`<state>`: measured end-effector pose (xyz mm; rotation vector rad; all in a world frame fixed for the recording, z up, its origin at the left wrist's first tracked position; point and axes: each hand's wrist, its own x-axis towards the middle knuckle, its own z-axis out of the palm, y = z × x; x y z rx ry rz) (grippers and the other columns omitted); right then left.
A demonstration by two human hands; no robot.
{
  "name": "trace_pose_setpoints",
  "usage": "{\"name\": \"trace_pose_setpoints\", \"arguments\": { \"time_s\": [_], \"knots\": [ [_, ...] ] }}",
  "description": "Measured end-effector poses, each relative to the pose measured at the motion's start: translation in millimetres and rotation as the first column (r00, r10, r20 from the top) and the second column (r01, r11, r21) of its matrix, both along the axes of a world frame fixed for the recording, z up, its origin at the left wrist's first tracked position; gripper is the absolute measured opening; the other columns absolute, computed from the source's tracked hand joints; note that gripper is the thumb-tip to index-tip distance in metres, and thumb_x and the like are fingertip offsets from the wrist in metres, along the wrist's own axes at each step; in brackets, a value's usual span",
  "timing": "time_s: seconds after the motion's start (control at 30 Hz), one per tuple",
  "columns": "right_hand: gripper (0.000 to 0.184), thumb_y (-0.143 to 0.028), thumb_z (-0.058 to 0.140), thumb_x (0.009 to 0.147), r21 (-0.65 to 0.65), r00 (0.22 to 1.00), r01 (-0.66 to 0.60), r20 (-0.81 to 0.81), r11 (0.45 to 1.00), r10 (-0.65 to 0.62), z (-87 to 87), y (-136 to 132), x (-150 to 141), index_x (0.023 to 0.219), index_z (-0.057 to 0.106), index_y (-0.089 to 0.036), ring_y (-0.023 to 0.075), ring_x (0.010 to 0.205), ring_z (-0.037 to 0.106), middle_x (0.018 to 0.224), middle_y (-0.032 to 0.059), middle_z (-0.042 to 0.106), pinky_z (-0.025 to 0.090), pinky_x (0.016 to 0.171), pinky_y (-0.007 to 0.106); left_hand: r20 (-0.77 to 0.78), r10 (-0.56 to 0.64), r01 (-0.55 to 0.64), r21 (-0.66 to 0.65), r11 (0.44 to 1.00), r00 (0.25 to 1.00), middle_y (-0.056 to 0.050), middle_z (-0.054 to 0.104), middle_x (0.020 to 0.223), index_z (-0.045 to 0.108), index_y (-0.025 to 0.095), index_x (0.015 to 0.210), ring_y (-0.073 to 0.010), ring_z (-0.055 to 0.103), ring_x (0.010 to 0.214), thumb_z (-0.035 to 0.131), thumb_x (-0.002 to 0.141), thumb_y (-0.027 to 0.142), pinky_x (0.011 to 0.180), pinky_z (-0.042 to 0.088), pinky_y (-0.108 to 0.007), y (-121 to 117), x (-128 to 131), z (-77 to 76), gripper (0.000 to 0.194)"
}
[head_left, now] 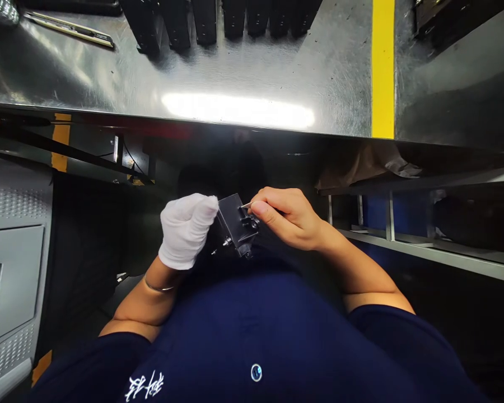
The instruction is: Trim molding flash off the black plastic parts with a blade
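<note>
My left hand (185, 229), in a white glove, is closed on the left edge of a black plastic part (232, 217). The part is boxy, with small metal pins on its lower left side and a round fitting at its right. My bare right hand (292, 217) pinches a thin, pale blade-like piece (247, 205) between thumb and forefinger. Its tip touches or lies very close to the part's upper right side; which of the two I cannot tell. Both hands are in front of my body, below the table edge.
Several black blocks (205, 22) stand in a row at the back of the metal table (336, 73). A utility knife (69, 29) lies at its far left, and yellow tape (383, 67) runs across the right. A grey plastic case (12, 268) is at the left, a metal shelf frame (437, 252) at the right.
</note>
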<state>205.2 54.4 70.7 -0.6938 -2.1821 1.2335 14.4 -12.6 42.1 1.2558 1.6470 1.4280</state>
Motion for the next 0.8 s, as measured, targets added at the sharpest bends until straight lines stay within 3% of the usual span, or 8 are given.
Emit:
{"name": "trace_pose_setpoints", "arguments": {
  "time_s": [0.07, 0.2, 0.47, 0.8],
  "knots": [
    [0.028, -0.023, 0.044, 0.097, 0.025, 1.000, -0.002, -0.027, 1.000, 0.003, -2.5, -0.5, -1.6, 0.073, 0.056, -0.015, 0.0072, 0.057, 0.051, 0.064, -0.0008, 0.056, 0.041, 0.056, 0.019, -0.071, -0.055, 0.061, 0.078, 0.995, 0.996, 0.003, 0.046, 0.045, 0.054, 0.016, 0.046, -0.0075, 0.040, 0.043, 0.063, 0.084, 0.044, 0.045, 0.035, -0.023, 0.8, 0.9, 1.0, 0.048],
    [0.028, -0.022, 0.044, 0.097, 0.053, 0.997, 0.049, -0.060, 0.997, -0.046, -6.5, -0.9, -3.6, 0.075, 0.058, -0.015, 0.0078, 0.057, 0.052, 0.065, 0.0001, 0.057, 0.042, 0.056, 0.020, -0.124, -0.044, 0.062, 0.148, 0.987, 0.991, 0.002, 0.050, 0.046, 0.058, 0.017, 0.049, -0.0082, 0.043, 0.043, 0.062, 0.085, 0.042, 0.047, 0.036, -0.024, 1.2, 2.0, 1.8, 0.043],
    [0.025, -0.020, 0.045, 0.096, 0.136, 0.998, 0.023, -0.066, 0.990, -0.014, -4.1, 2.1, -0.8, 0.077, 0.062, -0.014, 0.0088, 0.058, 0.055, 0.064, 0.0016, 0.060, 0.043, 0.057, 0.021, -0.027, -0.039, 0.037, -0.070, 0.997, 0.999, 0.001, 0.046, 0.046, 0.053, 0.017, 0.046, -0.0088, 0.042, 0.044, 0.062, 0.081, 0.053, 0.045, 0.036, -0.024, -1.5, -1.8, -1.3, 0.052],
    [0.027, -0.022, 0.045, 0.097, 0.133, 0.998, 0.047, -0.058, 0.990, -0.039, -8.6, -0.4, -1.0, 0.075, 0.060, -0.016, 0.0083, 0.057, 0.055, 0.063, 0.0008, 0.061, 0.042, 0.055, 0.020, -0.052, -0.084, 0.080, -0.073, 0.994, 0.995, 0.002, 0.038, 0.044, 0.042, 0.018, 0.043, -0.0082, 0.035, 0.043, 0.059, 0.081, 0.059, 0.042, 0.032, -0.024, 2.9, 0.2, 3.1, 0.058]
  ]
}}
